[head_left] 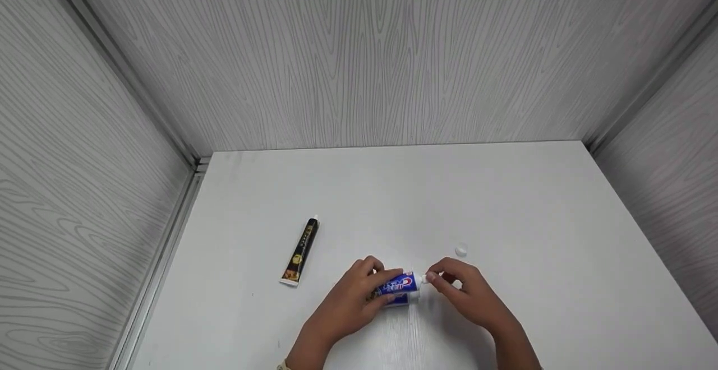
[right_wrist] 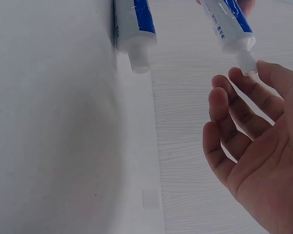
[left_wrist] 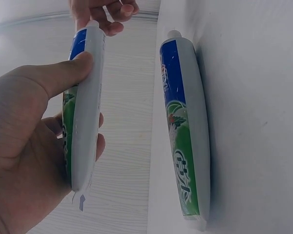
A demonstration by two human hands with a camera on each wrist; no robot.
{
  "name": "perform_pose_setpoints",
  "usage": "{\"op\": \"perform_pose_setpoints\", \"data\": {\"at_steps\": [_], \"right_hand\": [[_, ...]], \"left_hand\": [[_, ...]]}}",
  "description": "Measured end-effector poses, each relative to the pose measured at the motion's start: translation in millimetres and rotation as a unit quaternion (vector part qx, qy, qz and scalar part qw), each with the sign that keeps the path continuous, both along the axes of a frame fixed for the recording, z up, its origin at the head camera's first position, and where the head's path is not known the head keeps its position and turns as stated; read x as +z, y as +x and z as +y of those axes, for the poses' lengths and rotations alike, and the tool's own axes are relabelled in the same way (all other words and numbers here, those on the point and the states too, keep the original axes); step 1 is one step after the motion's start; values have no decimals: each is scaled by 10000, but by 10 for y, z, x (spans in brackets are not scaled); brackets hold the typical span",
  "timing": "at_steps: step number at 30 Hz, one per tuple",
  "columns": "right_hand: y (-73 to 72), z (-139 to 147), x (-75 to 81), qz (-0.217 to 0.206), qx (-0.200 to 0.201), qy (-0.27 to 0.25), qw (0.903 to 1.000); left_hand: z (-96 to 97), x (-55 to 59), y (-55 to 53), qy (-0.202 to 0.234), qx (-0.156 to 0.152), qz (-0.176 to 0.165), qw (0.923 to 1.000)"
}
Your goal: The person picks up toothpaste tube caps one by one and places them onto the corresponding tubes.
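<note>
In the head view my left hand (head_left: 350, 303) grips a blue, white and green toothpaste tube (head_left: 400, 284) just above the table. In the left wrist view its thumb presses along the side of that tube (left_wrist: 88, 122), with fingers behind. My right hand (head_left: 471, 300) is at the tube's neck end; thumb and forefinger pinch the small white cap (right_wrist: 246, 60), the other fingers loosely bent. A second toothpaste tube (left_wrist: 183, 131) of the same look lies on the table beside the held one, its white cap (right_wrist: 139, 61) on the end.
A black and gold tube (head_left: 302, 252) with a white tip lies on the white table (head_left: 359, 190) to the left. Beyond my right hand sits a small, whitish round piece (head_left: 461, 250). Wood-grain panels (head_left: 381, 56) close off the back and both sides.
</note>
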State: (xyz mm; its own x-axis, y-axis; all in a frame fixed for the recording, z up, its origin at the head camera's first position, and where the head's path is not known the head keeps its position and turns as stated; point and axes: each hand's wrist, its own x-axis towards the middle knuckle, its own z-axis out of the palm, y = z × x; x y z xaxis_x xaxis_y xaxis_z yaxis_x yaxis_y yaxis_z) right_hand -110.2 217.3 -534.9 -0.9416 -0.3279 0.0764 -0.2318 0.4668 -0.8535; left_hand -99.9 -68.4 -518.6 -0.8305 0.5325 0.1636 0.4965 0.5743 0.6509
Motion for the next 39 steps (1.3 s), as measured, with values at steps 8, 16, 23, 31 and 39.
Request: {"op": "perform_pose_setpoints", "data": {"at_steps": [8,16,23,31,39], "right_hand": [[-4,44,44,14,-149,-171,9997],[11,74,88,905,-98,-301,9954],[49,74,78,1303,117,-230,9911],[57,55,69,1238,372,-373,9909],[43,53,63,1147,407,-319,9921]], "left_hand": [[-2,9,3,-15,12,6,10000],[-7,26,4,-31,40,-113,9999],[-6,8,8,0,35,-108,9999],[-9,15,15,-15,52,-171,9998],[16,37,27,-24,44,-183,9998]]}}
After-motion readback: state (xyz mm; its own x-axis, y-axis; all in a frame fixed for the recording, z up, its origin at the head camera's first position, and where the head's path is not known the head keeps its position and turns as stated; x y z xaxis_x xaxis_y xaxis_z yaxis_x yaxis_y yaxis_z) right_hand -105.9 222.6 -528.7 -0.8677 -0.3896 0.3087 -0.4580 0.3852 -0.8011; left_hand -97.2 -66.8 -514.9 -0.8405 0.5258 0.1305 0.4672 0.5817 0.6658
